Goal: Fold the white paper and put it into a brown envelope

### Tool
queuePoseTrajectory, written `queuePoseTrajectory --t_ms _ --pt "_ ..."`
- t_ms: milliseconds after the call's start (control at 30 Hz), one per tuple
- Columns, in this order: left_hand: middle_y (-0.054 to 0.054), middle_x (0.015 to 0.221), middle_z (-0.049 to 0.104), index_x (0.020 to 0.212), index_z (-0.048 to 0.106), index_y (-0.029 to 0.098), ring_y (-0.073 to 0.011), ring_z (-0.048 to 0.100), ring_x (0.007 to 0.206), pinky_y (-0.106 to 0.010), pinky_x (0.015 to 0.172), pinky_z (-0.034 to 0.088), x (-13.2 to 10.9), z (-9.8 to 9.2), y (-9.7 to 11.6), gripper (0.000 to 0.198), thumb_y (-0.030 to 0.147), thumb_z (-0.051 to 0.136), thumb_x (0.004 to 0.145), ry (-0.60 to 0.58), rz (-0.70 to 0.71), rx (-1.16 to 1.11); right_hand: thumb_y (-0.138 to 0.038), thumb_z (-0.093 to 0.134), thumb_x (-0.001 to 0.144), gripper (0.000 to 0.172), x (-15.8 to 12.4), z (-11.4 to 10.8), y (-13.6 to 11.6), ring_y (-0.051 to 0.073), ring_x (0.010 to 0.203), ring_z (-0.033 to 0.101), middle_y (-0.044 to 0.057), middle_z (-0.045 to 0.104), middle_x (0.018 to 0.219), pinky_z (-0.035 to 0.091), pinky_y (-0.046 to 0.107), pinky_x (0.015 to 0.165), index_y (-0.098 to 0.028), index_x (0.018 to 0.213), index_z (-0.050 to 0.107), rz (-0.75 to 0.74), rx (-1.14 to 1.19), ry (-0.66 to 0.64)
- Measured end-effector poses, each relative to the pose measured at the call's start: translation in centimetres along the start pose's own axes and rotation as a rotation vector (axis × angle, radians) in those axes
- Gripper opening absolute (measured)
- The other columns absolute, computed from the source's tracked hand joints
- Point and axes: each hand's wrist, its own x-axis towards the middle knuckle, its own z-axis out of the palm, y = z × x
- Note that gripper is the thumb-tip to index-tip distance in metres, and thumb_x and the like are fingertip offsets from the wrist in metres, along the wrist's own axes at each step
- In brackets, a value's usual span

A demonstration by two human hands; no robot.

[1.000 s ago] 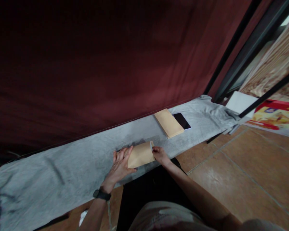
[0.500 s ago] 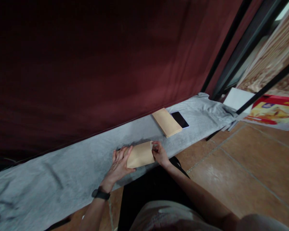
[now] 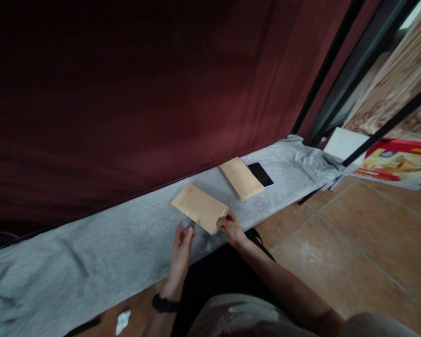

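A brown paper envelope point(image 3: 199, 206) lies slanted above the grey cloth, its far left corner pointing toward the red backdrop. My right hand point(image 3: 231, 229) pinches its near right end, where a small whitish patch shows by the fingers. Just below the envelope's lower edge is my left hand point(image 3: 182, 241), apart from it, with loosely curled fingers, a gap at the thumb and nothing visible in it. A dark watch point(image 3: 164, 304) is on the left wrist. Farther right rests a stack of brown envelopes point(image 3: 242, 178), next to a dark-screened phone point(image 3: 260, 174).
Grey cloth point(image 3: 101, 252) covers the long narrow bench against a dark red curtain point(image 3: 154, 117). A white scrap point(image 3: 123, 322) is on the tiled floor point(image 3: 337, 262) at lower left. Black poles point(image 3: 328, 70) and a red-and-yellow printed box point(image 3: 403, 164) stand at right.
My left hand has let go of the envelope and drawn back toward me. The envelope has turned, its left end swinging away toward the curtain, while my right hand keeps hold.
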Motion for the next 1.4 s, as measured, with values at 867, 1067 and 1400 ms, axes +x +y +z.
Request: queuePoseTrajectory --t_ms 867,1067,1400 --pt "-0.007 0.105 0.072 0.102 0.064 0.019 -0.0204 0.07 0.086 -0.03 0.066 0.059 -0.8 4.7 1.5 0.042 0.031 0.081 0.066 -0.087 -0.182 -0.388 -0.033 0.073 0.055 0.036 -0.9 -0.2 -0.1 0.018 0.067 0.064 -0.001 0.072 0.079 0.054 0.029 0.06 -0.021 0.088 0.064 0.021 0.057 -0.006" --pt "-0.006 0.102 0.071 0.1 0.063 0.02 -0.0184 0.07 0.083 -0.029 0.065 0.06 -0.5 4.7 1.4 0.033 0.024 0.078 0.071 -0.085 -0.203 -0.382 -0.034 0.073 0.054 0.038 -0.9 -0.1 -0.2 0.02 0.069 0.067 0.0 0.072 0.08 0.056 0.031 0.062 -0.021 0.089 0.064 0.035 0.041 -0.011" --pt "-0.005 0.1 0.072 0.103 0.063 0.021 -0.0164 0.071 0.08 -0.028 0.068 0.061 -0.3 4.8 1.4 0.034 0.016 0.078 0.073 -0.107 -0.23 -0.385 -0.035 0.072 0.055 0.038 -0.7 -0.1 -0.2 0.018 0.066 0.065 -0.002 0.072 0.079 0.054 0.028 0.058 -0.022 0.09 0.065 0.05 -0.022 -0.025"
